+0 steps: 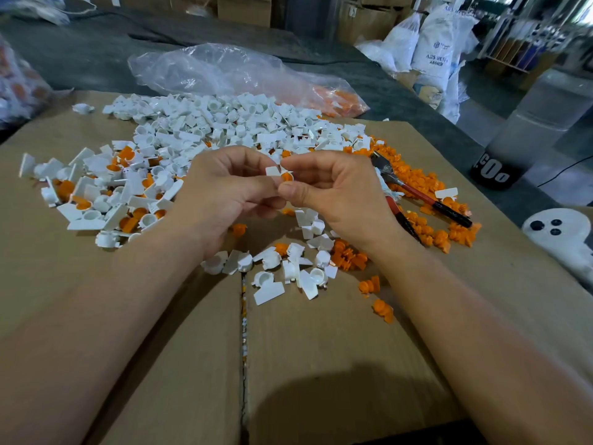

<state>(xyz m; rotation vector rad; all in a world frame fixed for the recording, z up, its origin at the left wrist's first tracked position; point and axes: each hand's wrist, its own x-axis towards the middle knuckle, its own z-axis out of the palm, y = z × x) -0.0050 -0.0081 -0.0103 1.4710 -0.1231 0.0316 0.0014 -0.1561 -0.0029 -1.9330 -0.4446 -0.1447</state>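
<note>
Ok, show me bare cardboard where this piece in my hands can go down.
Bare cardboard lies near you, both sides of the seam, and left below the mixed pile. A strip is free right of the orange plugs. Crowded: the white pile ahead, and around the pliers.

both hands [282,187] pinching white-orange cap [282,175], parts pile [224,123], cardboard [321,348]

Curled left hand [221,194] meets curled right hand [333,195].

Bare cardboard [337,342] before white pile [224,123]
</note>
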